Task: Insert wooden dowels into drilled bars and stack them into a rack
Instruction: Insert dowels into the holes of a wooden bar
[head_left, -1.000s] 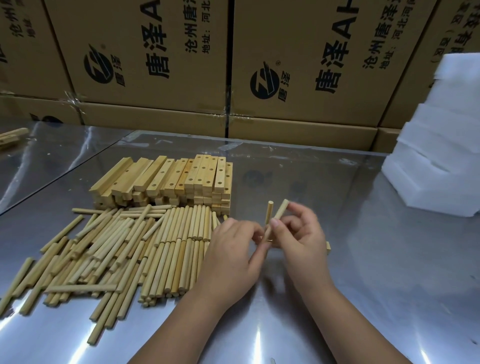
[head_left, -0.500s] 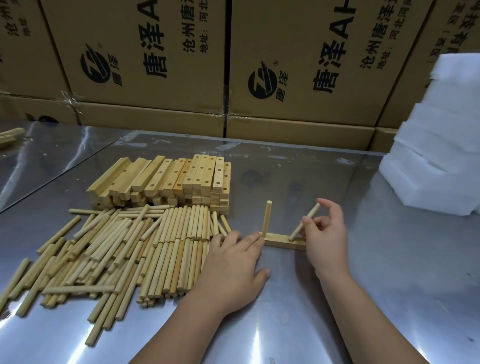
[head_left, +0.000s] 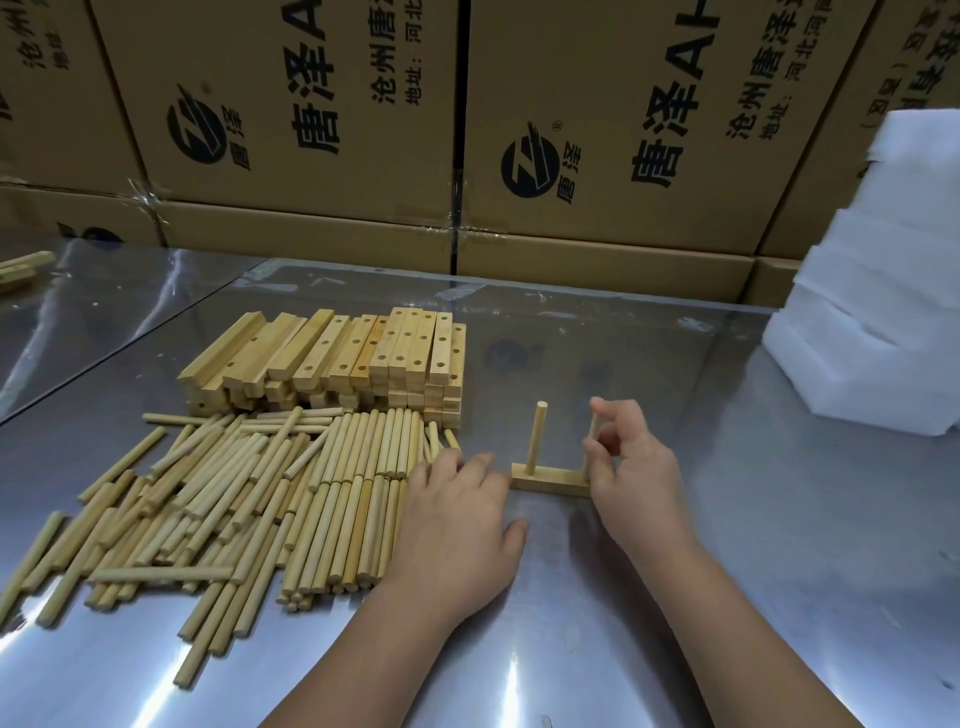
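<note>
Drilled bar (head_left: 550, 480) lies flat on the steel counter (head_left: 753, 545), with one upright dowel (head_left: 535, 439) standing in its left hole. The right hand (head_left: 636, 467) pinches a second dowel (head_left: 591, 447) between thumb and fingers at the bar's right end; its foot seems to sit in a hole, though the fingers hide it. The left hand (head_left: 457, 519) lies flat with straight fingers, holding nothing, just beside the bar at the edge of the loose dowels (head_left: 249, 499). Behind those sits a stack of drilled bars (head_left: 337, 358), then cardboard boxes (head_left: 623, 130)
</note>
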